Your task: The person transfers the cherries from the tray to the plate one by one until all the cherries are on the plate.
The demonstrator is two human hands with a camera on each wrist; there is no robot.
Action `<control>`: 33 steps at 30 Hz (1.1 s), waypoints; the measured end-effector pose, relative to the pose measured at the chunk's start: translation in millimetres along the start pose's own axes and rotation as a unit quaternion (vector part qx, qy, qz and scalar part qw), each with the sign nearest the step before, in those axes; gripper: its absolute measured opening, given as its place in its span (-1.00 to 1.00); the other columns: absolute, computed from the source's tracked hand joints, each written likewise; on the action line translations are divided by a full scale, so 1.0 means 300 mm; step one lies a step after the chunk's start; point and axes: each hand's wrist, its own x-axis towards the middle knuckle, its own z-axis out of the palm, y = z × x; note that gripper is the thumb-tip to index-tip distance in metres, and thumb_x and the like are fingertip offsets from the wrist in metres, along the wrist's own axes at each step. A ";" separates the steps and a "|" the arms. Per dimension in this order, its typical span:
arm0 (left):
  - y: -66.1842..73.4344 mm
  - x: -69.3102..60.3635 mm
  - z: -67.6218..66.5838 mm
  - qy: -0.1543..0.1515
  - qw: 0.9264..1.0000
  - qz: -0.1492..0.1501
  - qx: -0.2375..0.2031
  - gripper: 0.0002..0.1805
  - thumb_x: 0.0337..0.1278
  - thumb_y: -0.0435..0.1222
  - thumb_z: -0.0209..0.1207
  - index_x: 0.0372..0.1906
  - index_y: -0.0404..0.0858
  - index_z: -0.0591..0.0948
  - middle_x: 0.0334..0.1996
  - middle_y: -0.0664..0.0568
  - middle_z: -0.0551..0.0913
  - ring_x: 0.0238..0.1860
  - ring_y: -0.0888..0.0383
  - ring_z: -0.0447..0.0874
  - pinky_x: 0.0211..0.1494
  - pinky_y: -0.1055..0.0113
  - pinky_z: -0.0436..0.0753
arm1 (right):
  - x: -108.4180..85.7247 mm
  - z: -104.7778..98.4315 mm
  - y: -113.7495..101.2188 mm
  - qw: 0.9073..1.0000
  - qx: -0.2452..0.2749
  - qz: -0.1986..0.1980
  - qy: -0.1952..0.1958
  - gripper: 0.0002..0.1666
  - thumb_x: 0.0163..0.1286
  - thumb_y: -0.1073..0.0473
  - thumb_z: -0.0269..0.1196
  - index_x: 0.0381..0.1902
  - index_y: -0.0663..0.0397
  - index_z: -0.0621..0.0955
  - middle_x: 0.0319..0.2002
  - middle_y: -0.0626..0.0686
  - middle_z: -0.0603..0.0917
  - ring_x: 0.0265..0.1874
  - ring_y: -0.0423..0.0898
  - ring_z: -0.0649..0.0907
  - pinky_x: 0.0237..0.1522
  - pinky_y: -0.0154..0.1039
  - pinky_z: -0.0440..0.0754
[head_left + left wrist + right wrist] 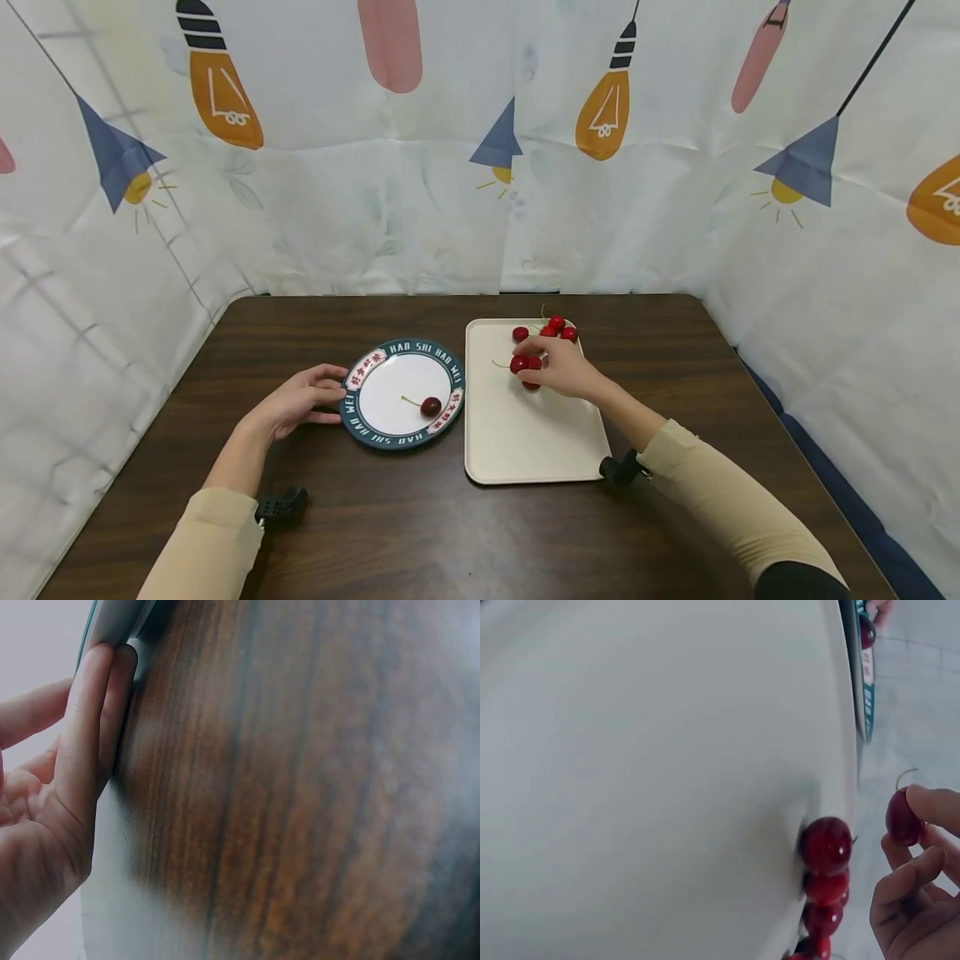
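Right hand (558, 367) pinching a stemmed cherry (902, 817) above the beige tray (528, 442).
From here, that arm (633, 415) is slanting in from the right; the left hand (306, 398), fingers nearly straight, is touching the plate (390, 392) at its left rim.

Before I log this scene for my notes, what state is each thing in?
Round plate: face up, bearing one cherry, stem on
Rectangular tray: face up, bearing several cherries, grouped toward its far end
Held cherry: stem on, raised off the tray
Left fingers: touching the plate's rim
Right fingers: gripping the held cherry
Cloth backdrop: hanging, creased
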 end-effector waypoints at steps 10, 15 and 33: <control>0.005 0.001 0.008 0.002 1.000 -0.002 -0.001 -0.38 0.52 -0.34 0.11 0.51 -0.40 0.16 0.10 -0.29 0.49 -0.07 0.05 0.65 0.03 0.08 0.74 | 0.036 0.058 -0.049 1.000 -0.001 -0.014 -0.028 -0.60 0.27 0.13 0.48 0.05 0.04 0.69 -0.06 -0.01 0.72 -0.16 -0.02 0.64 -0.17 -0.22 0.64; 0.003 0.003 0.007 0.002 1.000 -0.003 -0.003 -0.36 0.52 -0.34 0.11 0.51 -0.40 0.15 0.11 -0.30 0.48 -0.07 0.05 0.65 0.04 0.08 0.74 | 0.055 0.094 -0.066 0.999 -0.007 -0.024 -0.040 -0.63 0.30 0.13 0.47 0.04 0.02 0.69 -0.08 -0.06 0.72 -0.06 -0.07 0.64 0.00 -0.17 0.64; -0.007 0.005 -0.003 -0.002 1.000 0.001 -0.007 -0.36 0.52 -0.34 0.11 0.52 -0.41 0.14 0.13 -0.32 0.47 -0.05 0.05 0.65 0.04 0.06 0.74 | 0.107 0.209 -0.137 0.996 0.000 -0.045 -0.079 -0.61 0.33 0.14 0.44 0.09 0.01 0.67 -0.06 -0.05 0.72 -0.04 -0.05 0.63 0.06 -0.18 0.63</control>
